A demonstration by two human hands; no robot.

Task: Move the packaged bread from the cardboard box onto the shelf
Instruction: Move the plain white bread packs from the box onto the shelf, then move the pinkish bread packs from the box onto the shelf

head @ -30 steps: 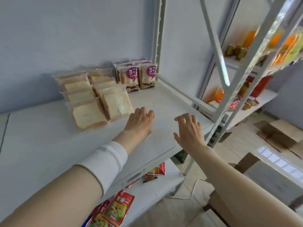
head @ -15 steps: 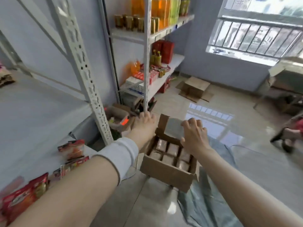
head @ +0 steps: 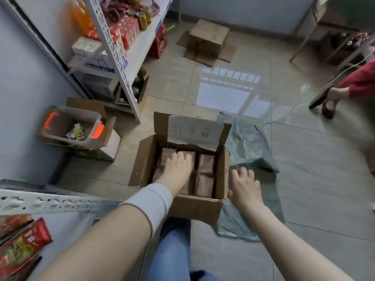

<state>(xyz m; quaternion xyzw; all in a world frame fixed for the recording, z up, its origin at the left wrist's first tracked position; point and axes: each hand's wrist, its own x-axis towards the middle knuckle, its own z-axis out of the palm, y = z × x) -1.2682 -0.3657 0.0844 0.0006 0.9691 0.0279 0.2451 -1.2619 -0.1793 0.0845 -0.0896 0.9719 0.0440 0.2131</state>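
Note:
An open cardboard box (head: 194, 207) sits on the floor in front of me, with several packaged breads (head: 206, 164) lying flat inside. My left hand (head: 177, 166) is down inside the box, fingers spread over the packs at the back left; whether it grips one cannot be told. My right hand (head: 244, 186) hovers open just outside the box's right wall, holding nothing. The white shelf (head: 48, 202) edge crosses the lower left, well apart from the box.
Red snack packets (head: 22, 244) lie on the shelf at lower left. A clear bin with orange handles (head: 71, 128) stands left of the box. A grey plastic sheet (head: 249, 142) lies under the box. Another person's feet (head: 324, 98) are at right. A second carton (head: 209, 37) sits far back.
My view swung from the shelf with stacked bread down to the floor. Both hands dropped toward the box; the left one now reaches inside it.

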